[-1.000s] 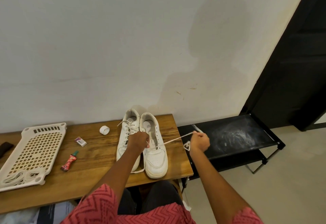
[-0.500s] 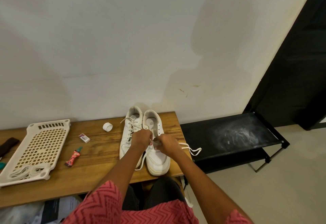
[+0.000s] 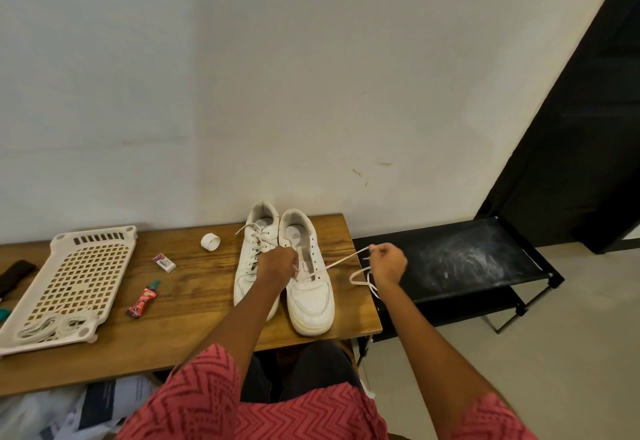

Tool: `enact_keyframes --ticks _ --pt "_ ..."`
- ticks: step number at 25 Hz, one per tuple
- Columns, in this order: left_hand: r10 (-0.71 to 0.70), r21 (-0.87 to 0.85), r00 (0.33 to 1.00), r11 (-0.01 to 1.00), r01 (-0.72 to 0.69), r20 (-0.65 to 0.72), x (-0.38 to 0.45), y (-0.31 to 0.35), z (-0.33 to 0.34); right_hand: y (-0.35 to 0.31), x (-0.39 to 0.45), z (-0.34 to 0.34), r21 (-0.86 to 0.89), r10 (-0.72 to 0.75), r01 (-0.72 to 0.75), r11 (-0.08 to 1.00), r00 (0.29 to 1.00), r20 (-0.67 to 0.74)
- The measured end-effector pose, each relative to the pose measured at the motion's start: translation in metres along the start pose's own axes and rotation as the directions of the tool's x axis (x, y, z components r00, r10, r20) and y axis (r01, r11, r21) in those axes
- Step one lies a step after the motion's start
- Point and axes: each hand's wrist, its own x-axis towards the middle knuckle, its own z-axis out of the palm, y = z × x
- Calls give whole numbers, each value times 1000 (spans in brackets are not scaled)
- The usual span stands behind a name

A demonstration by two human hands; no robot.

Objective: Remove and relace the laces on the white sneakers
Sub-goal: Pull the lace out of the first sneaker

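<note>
Two white sneakers (image 3: 284, 266) side by side on wooden table (image 3: 194, 301). Right hand (image 3: 388, 263) pinches lace (image 3: 337, 263), drawn taut from right sneaker's lower eyelets; left hand (image 3: 277, 263) grips that shoe's throat. Pull level, brace shoe, avoid twisting.

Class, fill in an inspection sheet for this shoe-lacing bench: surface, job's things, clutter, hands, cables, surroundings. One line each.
Surface: wooden table, against a white wall.
Job's things: two white sneakers, left sneaker laced, right sneaker mostly unlaced; lace runs taut from it; spare laces on a perforated tray.
Clutter: tape roll, small eraser, red tube.
Hands: left hand rests on the right sneaker's eyelets; right hand pinches the lace.
Cables: nothing seen.
Surroundings: black rack to the right, dusty on top.
</note>
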Motion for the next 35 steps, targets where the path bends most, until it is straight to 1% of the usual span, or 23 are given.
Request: enact_keyframes --ticks 2,4,5,6,7,8,9,10,11,12,13,14,16,18,20,22,23,25,28,30,31,34,35 --pt "-2 -12 1000 1000 2 -2 0 1 0 -1 16 -13 152 140 -111 982 970 -197" --pt "3 -10 1000 1000 -3 -1 0 1 0 -8 16 -12 209 117 -68 975 966 -231" --pt "7 -4 1000 1000 -7 2 0 1 1 -12 11 -8 222 56 -16 975 983 -174" --pt "7 1 1000 1000 -7 9 0 1 1 -16 4 -1 225 -21 31 974 999 -46" --pt "5 8 1000 1000 -6 17 -1 1 0 -20 -6 6 208 -104 71 976 983 152" --pt "2 12 1000 1000 -2 22 -1 1 0 -24 -17 12 166 -175 119 979 907 383" --pt "2 20 1000 1000 -3 19 -1 0 -1 -25 -26 20 78 -221 218 973 780 586" --pt "3 28 1000 1000 -3 15 -1 0 -1 -23 -33 29 -32 -237 376 926 647 725" --pt "6 37 1000 999 -6 15 -1 0 -1 -20 -40 38 -132 -227 539 832 548 805" --pt "9 41 1000 999 -10 16 -2 0 -1 -18 -45 46 -212 -203 657 724 496 844" --pt "13 44 1000 999 -14 14 -2 -1 -1 -15 -48 51 -267 -190 710 652 493 849" --pt "17 44 1000 999 -17 10 -2 -1 0 -14 -50 54 -287 -192 708 645 513 836" --pt "22 42 1000 999 -22 1 -2 -1 1 -13 -48 55 -248 -209 639 728 552 807" --pt "23 39 1000 999 -22 -9 -3 0 3 -15 -44 54 -242 -213 607 757 579 787" --pt "24 42 1000 999 -23 -17 -2 0 3 -19 -42 55 -315 -220 683 659 575 788" --pt "25 43 999 999 -24 -21 -1 1 3 -24 -42 56 -375 -196 771 515 532 824" --pt "24 45 999 999 -23 -21 -2 1 3 -26 -41 56 -381 -172 792 477 510 843" --pt "23 44 999 999 -22 -28 -2 0 4 -28 -39 57 -366 -170 801 473 491 855" --pt "23 22 999 1000 -22 -41 -3 -2 4 -26 -36 59 -287 -264 699 655 568 780" --pt "19 4 999 1000 -19 -49 -3 -1 3 -21 -36 58 -268 -263 627 732 622 738" --pt "19 4 999 1000 -18 -51 -2 -1 3 -14 -35 56 -273 -257 584 764 664 702" --pt "15 18 1000 1000 -15 -26 -1 -6 3 5 -18 35 -263 -205 360 895 857 473" --pt "12 11 1000 1000 -12 -13 -1 -8 3 8 -10 24 -244 -177 304 921 884 434"
